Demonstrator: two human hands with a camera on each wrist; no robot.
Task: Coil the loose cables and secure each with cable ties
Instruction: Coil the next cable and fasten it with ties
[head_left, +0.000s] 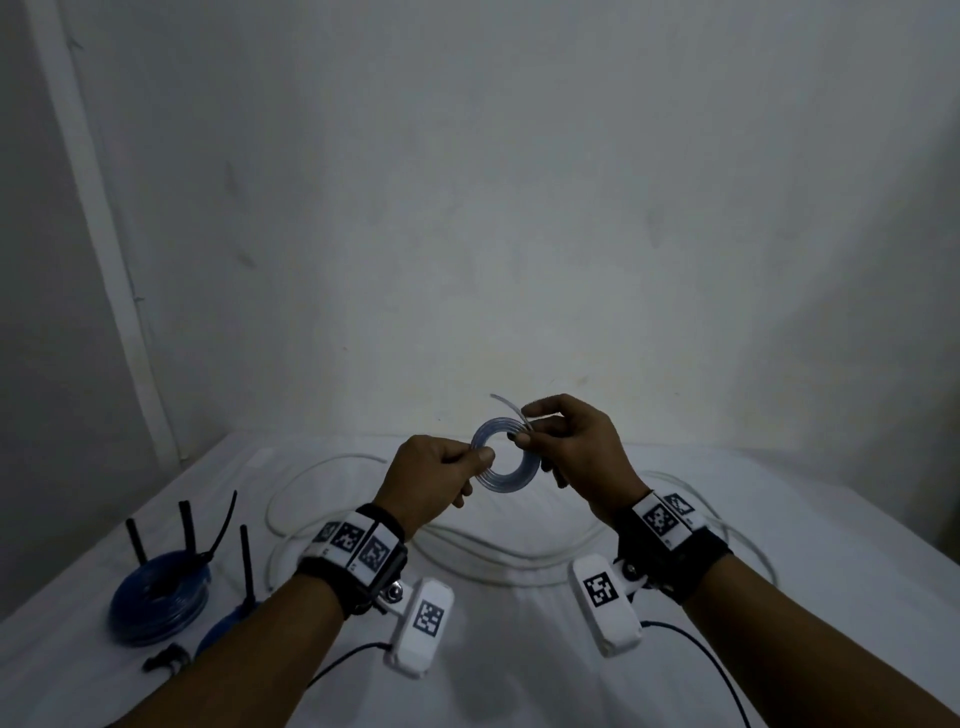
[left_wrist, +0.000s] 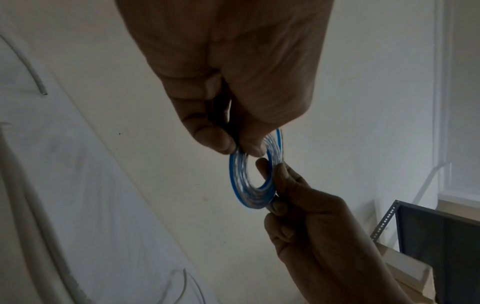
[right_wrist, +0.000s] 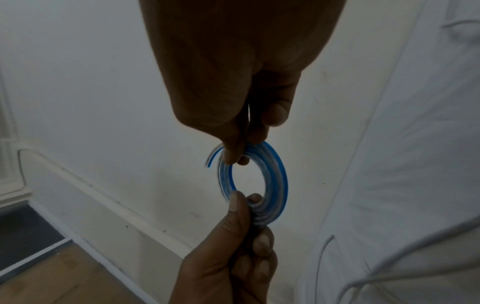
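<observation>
Two blue coils (head_left: 160, 597) with black ties (head_left: 245, 564) lie near, at the left on the white sheet (head_left: 519, 649). Above the sheet, the left hand (head_left: 434, 480) pinches one side of a small clear-and-blue coil (head_left: 503, 456). The right hand (head_left: 574, 447) pinches its other side. Behind them, loose white cable (head_left: 332, 462) winds across the sheet.

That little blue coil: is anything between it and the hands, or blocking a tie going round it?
Nothing visible. The left hand and right hand pinch opposite sides of the small coil directly, in mid-air. No tie is on it yet.
</observation>
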